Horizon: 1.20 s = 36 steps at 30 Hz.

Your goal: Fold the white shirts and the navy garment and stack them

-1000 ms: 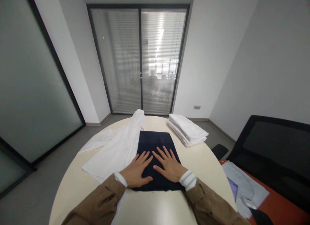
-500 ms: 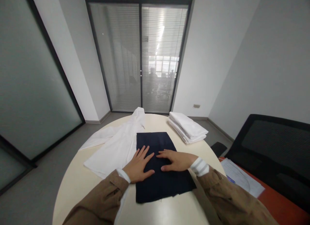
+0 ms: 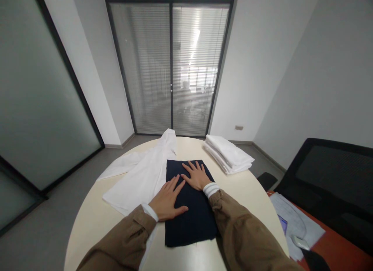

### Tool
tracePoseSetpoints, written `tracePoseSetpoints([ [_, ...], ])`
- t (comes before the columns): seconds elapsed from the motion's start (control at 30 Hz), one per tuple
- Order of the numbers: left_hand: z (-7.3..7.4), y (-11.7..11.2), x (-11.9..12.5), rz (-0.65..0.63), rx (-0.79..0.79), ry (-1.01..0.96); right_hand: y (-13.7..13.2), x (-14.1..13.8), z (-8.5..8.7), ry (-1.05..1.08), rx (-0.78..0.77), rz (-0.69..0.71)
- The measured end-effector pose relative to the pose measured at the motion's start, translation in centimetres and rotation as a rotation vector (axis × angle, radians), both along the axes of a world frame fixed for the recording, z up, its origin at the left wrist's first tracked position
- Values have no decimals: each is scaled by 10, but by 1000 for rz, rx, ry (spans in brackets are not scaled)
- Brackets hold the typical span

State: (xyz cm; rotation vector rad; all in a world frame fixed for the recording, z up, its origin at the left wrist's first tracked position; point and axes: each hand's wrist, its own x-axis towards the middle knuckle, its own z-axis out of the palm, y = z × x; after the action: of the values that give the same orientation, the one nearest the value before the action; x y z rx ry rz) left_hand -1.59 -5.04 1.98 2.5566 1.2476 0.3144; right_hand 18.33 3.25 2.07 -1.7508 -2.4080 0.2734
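Left hand [image 3: 167,199] flat and palm-down, fingers spread wide, gripping nothing, lying across the left edge of a navy folded cloth [image 3: 192,220]. Right hand [image 3: 196,175] equally flat and wide open, on the far part of the same cloth, close to its far edge. Between the two hands, a narrow strip of bare navy. At the wrists, a plain white cuff [image 3: 150,212] on the left and a white cuff with grey stripes [image 3: 211,189] on the right, both coming out of brown jacket sleeves [image 3: 244,232].

Navy folded cloth lying flat in a long rectangle, in the middle of a round cream desk [image 3: 87,232], its near end close to the near rim. Just beside it on the left, a white garment [image 3: 140,181], spread out and creased, one sleeve reaching toward the left rim. Toward the far right rim, a stack of folded white cloth [image 3: 229,154], well clear of both hands.

Off to the right, beyond the round desk, an orange desk [image 3: 340,255] with papers in a clear sleeve [image 3: 294,224] and a white computer mouse [image 3: 300,243], next to a black mesh chair [image 3: 329,177]. Straight ahead, past the far rim, a glass double door with blinds [image 3: 169,69].
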Motion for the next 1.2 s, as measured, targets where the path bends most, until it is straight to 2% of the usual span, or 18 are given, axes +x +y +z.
tracePoseSetpoints([
  [0.2,2,13,3,93,89,-70,2,3,-9,-10,62,-3],
  [0.4,13,56,12,150,157,29,3,3,-12,17,101,10],
  [0.47,10,70,15,155,189,31,3,4,-11,22,99,13],
  [0.53,1,80,17,225,193,38,4,5,-12,37,101,-2],
  [0.6,-10,84,19,340,190,40,5,7,-13,60,117,-66],
  [0.7,-24,83,20,453,206,26,9,11,-16,88,116,-261],
  [0.77,-27,80,19,490,211,8,13,16,-18,111,91,-372],
  [0.83,-29,79,18,527,226,-12,17,22,-18,141,64,-413],
  [0.93,-29,78,16,552,269,-23,24,38,-17,197,-11,-372],
  [1.03,-26,78,13,517,285,-47,23,59,-19,309,-66,-241],
  [1.13,-21,79,11,481,265,-144,15,77,-27,367,2,-136],
  [1.2,-18,80,8,502,206,-253,9,82,-32,322,56,-165],
])
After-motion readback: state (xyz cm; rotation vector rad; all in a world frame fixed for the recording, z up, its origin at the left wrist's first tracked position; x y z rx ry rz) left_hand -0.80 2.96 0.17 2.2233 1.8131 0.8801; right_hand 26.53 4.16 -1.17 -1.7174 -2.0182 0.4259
